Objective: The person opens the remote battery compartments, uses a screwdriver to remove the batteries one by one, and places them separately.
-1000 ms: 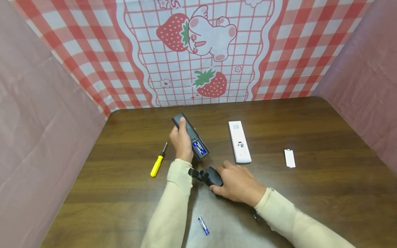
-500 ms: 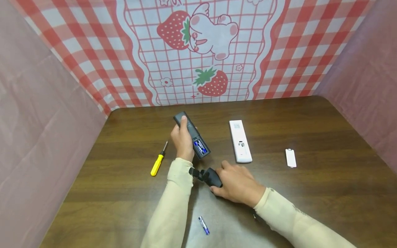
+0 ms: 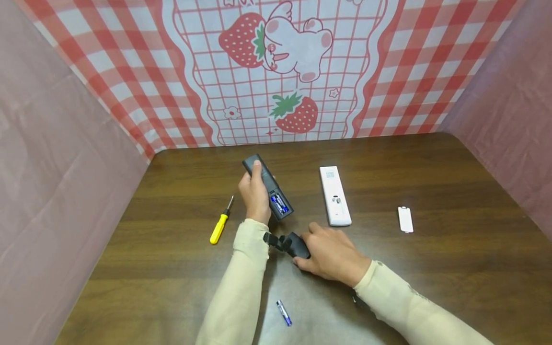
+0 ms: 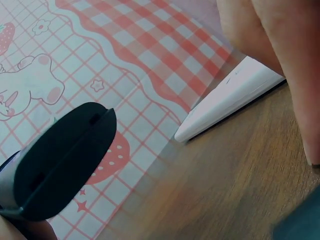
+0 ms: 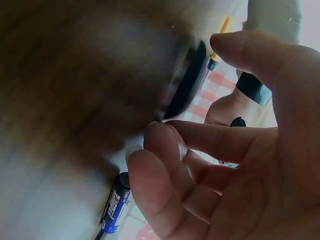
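Note:
My left hand (image 3: 254, 194) holds a black remote control (image 3: 266, 179), back side up, with the thumb along its back. Its battery compartment is uncovered, and blue batteries (image 3: 279, 203) lie inside. The remote's end (image 4: 65, 162) shows in the left wrist view. Close to the left wrist, my right hand (image 3: 332, 254) pinches a black, rounded battery cover (image 3: 298, 245) between thumb and fingers. In the right wrist view the cover (image 5: 187, 82) appears edge-on and blurred. It partly overlaps the black wrist strap (image 3: 271, 240) in the head view.
A loose blue battery (image 3: 283, 313) lies on the table near the front. Left of the left hand is a yellow screwdriver (image 3: 219, 229). A white remote (image 3: 335, 196) lies to the right, a white battery cover (image 3: 405, 219) beyond it. Cloth walls (image 3: 487, 115) border the table.

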`<state>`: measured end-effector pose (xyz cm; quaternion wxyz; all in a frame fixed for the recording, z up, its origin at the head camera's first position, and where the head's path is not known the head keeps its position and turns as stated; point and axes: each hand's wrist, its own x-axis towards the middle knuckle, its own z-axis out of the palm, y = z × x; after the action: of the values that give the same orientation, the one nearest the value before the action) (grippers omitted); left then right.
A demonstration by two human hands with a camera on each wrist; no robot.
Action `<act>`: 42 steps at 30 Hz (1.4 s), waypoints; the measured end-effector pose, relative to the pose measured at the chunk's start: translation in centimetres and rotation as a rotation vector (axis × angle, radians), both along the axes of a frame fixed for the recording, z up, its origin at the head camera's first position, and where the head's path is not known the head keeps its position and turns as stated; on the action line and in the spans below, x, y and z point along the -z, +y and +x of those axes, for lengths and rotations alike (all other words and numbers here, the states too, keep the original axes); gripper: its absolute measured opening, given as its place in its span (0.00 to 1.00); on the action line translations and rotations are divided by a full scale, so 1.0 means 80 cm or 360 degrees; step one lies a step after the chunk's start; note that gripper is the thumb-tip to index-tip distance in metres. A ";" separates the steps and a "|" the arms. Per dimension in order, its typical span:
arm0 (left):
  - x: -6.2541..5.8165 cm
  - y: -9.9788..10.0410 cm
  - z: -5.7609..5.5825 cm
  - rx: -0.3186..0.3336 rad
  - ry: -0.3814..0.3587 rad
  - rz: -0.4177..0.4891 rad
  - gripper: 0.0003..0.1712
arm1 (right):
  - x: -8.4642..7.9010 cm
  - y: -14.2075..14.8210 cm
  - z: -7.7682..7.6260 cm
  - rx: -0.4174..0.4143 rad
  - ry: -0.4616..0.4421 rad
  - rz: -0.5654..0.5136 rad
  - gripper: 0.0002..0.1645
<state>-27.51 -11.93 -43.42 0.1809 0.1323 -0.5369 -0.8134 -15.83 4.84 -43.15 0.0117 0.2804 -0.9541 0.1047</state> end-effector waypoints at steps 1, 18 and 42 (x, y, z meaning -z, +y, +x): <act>0.000 0.000 0.000 0.0002 0.0002 -0.0001 0.21 | 0.000 0.000 0.000 0.0001 -0.0003 -0.0002 0.22; 0.003 0.003 0.000 0.0009 0.0042 -0.0025 0.20 | 0.001 0.007 -0.009 0.0025 0.0115 -0.0126 0.19; 0.003 0.009 0.004 0.0073 -0.0011 -0.0081 0.21 | -0.006 0.010 -0.037 0.0139 0.0024 -0.0432 0.17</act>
<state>-27.17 -11.22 -43.64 0.1636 0.1181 -0.5608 -0.8030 -18.81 5.65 -42.65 0.0612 0.2353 -0.9423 0.2300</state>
